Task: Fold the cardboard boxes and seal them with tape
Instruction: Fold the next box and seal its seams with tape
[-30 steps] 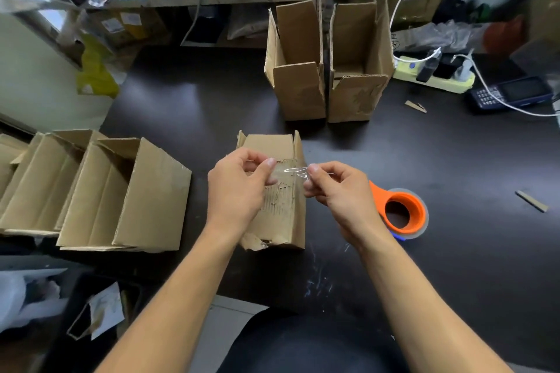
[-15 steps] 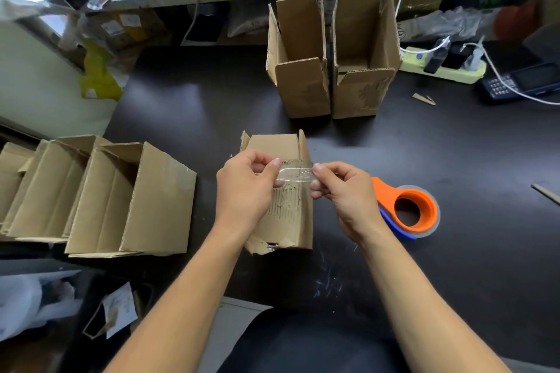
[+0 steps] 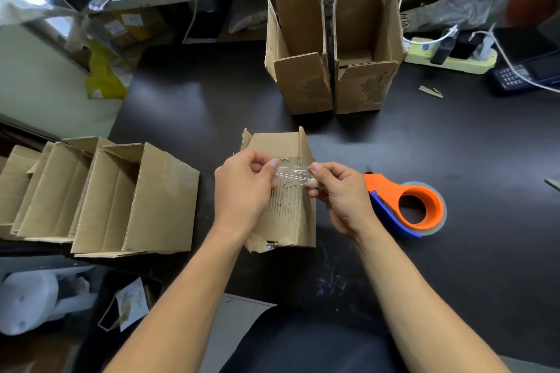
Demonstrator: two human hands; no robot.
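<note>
A small worn cardboard box (image 3: 288, 215) lies on the dark table in front of me, its top surface torn. Above it I stretch a short strip of clear tape (image 3: 292, 174) between both hands. My left hand (image 3: 245, 188) pinches the strip's left end and my right hand (image 3: 336, 191) pinches its right end. An orange tape dispenser (image 3: 406, 206) with a blue blade guard lies on the table just right of my right hand.
Two upright open boxes (image 3: 333, 51) stand at the back of the dark table (image 3: 454, 251). Several folded boxes (image 3: 100, 197) lie on their sides at the left. A power strip (image 3: 451, 57) and a handset (image 3: 527, 76) sit at the far right, with cardboard scraps nearby.
The tape strip between my hands has spread wider and flatter over the box. The view shifted slightly; my hands stay above the box.
</note>
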